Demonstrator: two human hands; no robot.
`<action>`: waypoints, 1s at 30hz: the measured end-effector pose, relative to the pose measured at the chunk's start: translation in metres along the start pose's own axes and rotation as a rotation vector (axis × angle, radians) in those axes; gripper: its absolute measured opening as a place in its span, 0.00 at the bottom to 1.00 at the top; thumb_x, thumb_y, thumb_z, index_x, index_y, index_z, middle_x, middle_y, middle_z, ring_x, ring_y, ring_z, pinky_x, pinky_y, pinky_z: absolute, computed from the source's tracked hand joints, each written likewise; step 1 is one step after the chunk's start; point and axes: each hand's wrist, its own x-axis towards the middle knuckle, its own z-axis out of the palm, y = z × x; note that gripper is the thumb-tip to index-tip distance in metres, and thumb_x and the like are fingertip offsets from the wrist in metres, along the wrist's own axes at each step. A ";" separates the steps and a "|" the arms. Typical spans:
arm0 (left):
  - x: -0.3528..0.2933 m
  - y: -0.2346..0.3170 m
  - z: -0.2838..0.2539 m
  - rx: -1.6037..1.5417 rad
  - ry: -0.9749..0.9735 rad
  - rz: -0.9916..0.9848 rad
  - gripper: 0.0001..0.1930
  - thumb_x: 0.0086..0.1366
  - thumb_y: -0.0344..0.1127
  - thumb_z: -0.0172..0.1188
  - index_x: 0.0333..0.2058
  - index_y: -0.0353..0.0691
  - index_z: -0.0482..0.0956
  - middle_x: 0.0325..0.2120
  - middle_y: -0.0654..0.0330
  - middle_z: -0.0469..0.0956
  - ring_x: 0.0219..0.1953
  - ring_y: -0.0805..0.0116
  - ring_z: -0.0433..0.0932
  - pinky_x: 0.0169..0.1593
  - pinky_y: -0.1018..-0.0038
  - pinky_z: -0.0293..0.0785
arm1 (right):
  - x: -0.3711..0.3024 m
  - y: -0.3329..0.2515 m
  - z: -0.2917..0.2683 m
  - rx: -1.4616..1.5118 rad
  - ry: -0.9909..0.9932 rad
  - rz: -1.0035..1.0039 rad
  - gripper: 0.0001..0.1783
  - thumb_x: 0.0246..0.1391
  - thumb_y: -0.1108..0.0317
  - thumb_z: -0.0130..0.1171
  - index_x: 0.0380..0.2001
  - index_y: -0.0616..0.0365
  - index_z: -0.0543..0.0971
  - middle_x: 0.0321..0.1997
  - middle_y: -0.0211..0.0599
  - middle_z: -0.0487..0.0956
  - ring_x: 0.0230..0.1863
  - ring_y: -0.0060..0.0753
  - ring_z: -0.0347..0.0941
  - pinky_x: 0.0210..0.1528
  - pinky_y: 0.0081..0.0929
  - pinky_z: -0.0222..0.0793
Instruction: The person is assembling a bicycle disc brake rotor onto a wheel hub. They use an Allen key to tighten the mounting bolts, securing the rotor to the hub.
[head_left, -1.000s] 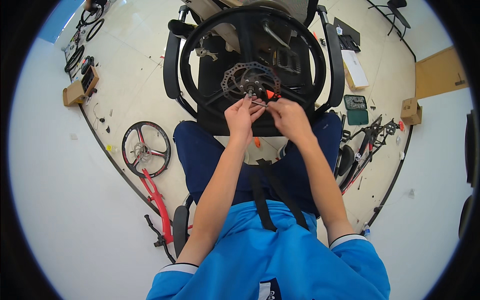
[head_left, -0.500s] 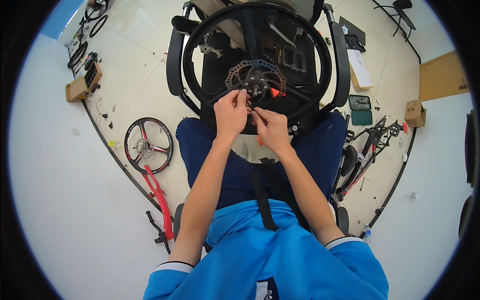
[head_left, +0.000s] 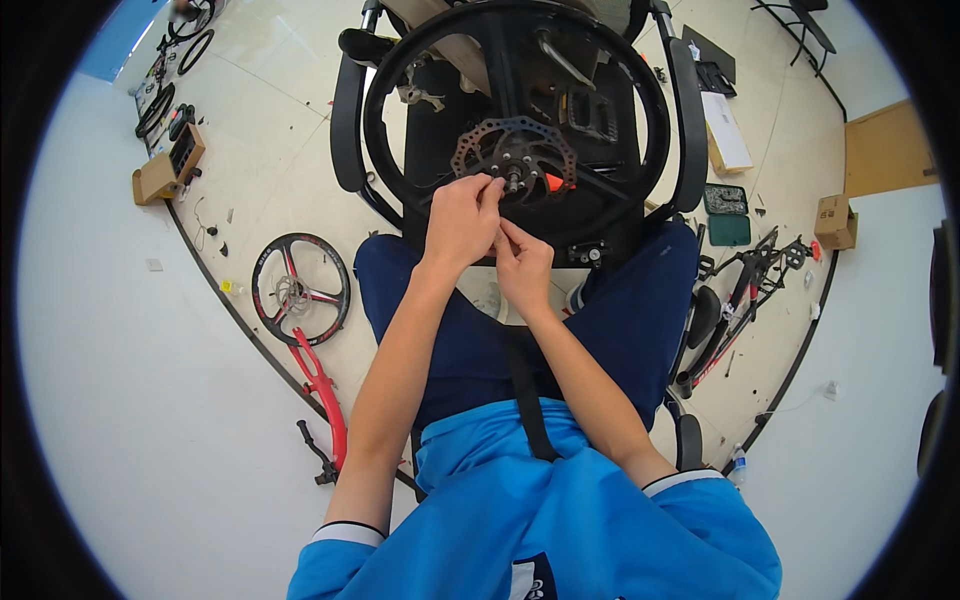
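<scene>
A black three-spoke wheel (head_left: 655,150) lies flat across a black office chair in front of me. A perforated brake disc (head_left: 470,150) sits at its centre, around a hub with a short axle (head_left: 514,182). My left hand (head_left: 460,225) is closed, its fingertips pinched at the near-left edge of the hub. Just right of it and a little nearer, my right hand (head_left: 524,265) is also closed, with its fingertips meeting the left hand's. Whatever lies between the fingers is hidden. A small orange piece (head_left: 557,183) shows beside the axle.
A black pedal (head_left: 588,115) lies beneath the wheel. Armrests (head_left: 686,150) flank it. On the floor left are another wheel (head_left: 300,290) and a red fork (head_left: 322,385); at right, a bicycle frame (head_left: 735,310), a green case (head_left: 728,230) and a carton (head_left: 836,222).
My right hand has shifted left and nearer to me, turning more upright against the left hand. The dark thin piece seen between the fingers is now hidden. The left hand stays at the hub.
</scene>
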 end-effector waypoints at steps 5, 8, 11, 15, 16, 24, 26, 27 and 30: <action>0.002 0.005 -0.005 0.065 0.000 0.051 0.12 0.63 0.33 0.56 0.27 0.29 0.80 0.25 0.45 0.79 0.29 0.45 0.78 0.35 0.60 0.74 | 0.002 -0.008 0.003 -0.010 -0.066 0.019 0.12 0.63 0.74 0.53 0.45 0.71 0.80 0.28 0.41 0.84 0.31 0.22 0.81 0.35 0.20 0.77; 0.003 0.005 -0.005 0.148 0.012 0.087 0.12 0.64 0.33 0.55 0.26 0.30 0.79 0.26 0.46 0.79 0.30 0.46 0.79 0.36 0.59 0.74 | 0.003 -0.005 0.006 0.083 -0.101 0.044 0.12 0.64 0.74 0.52 0.44 0.71 0.79 0.30 0.37 0.83 0.31 0.17 0.78 0.35 0.19 0.75; 0.006 0.005 -0.007 0.271 -0.040 0.125 0.13 0.65 0.34 0.54 0.26 0.32 0.78 0.26 0.46 0.79 0.31 0.46 0.79 0.36 0.59 0.75 | 0.008 0.011 0.011 0.130 -0.154 0.033 0.11 0.64 0.74 0.51 0.43 0.70 0.79 0.30 0.32 0.82 0.31 0.13 0.74 0.34 0.18 0.72; 0.006 0.005 -0.009 0.378 -0.042 0.154 0.13 0.65 0.35 0.54 0.26 0.32 0.77 0.25 0.45 0.79 0.30 0.46 0.79 0.36 0.58 0.76 | 0.010 0.016 0.025 0.158 -0.101 0.039 0.08 0.62 0.74 0.53 0.36 0.69 0.79 0.27 0.29 0.80 0.28 0.13 0.69 0.31 0.18 0.66; 0.006 0.005 -0.009 0.379 -0.036 0.152 0.13 0.66 0.35 0.54 0.26 0.32 0.77 0.25 0.45 0.79 0.30 0.46 0.79 0.35 0.57 0.76 | 0.010 0.019 0.024 0.119 -0.115 0.033 0.10 0.63 0.74 0.52 0.40 0.68 0.79 0.28 0.29 0.80 0.28 0.13 0.70 0.32 0.18 0.68; 0.003 0.005 0.005 -0.028 0.009 -0.126 0.16 0.67 0.36 0.53 0.25 0.29 0.77 0.19 0.46 0.78 0.24 0.52 0.80 0.33 0.62 0.74 | 0.013 0.010 -0.011 0.119 -0.125 0.122 0.11 0.62 0.72 0.55 0.43 0.66 0.81 0.21 0.30 0.78 0.21 0.17 0.71 0.26 0.19 0.68; 0.001 -0.002 0.015 -0.194 0.035 -0.254 0.17 0.67 0.37 0.53 0.24 0.29 0.77 0.17 0.49 0.77 0.22 0.58 0.80 0.31 0.64 0.73 | 0.019 0.004 -0.027 -0.018 -0.149 0.104 0.11 0.61 0.72 0.56 0.42 0.66 0.82 0.20 0.29 0.77 0.21 0.15 0.71 0.25 0.18 0.67; -0.001 -0.004 0.019 -0.312 0.044 -0.307 0.18 0.69 0.38 0.52 0.26 0.29 0.77 0.17 0.54 0.77 0.21 0.68 0.80 0.27 0.70 0.74 | 0.024 0.001 -0.036 -0.080 -0.173 0.071 0.10 0.59 0.71 0.58 0.40 0.65 0.82 0.20 0.36 0.78 0.20 0.22 0.73 0.26 0.22 0.68; -0.002 0.000 0.025 -0.586 0.041 -0.450 0.18 0.73 0.41 0.51 0.30 0.31 0.78 0.21 0.58 0.78 0.21 0.73 0.79 0.24 0.80 0.75 | 0.035 -0.027 -0.057 -0.393 -0.214 -0.105 0.10 0.57 0.70 0.59 0.38 0.65 0.82 0.22 0.46 0.79 0.21 0.36 0.76 0.27 0.28 0.69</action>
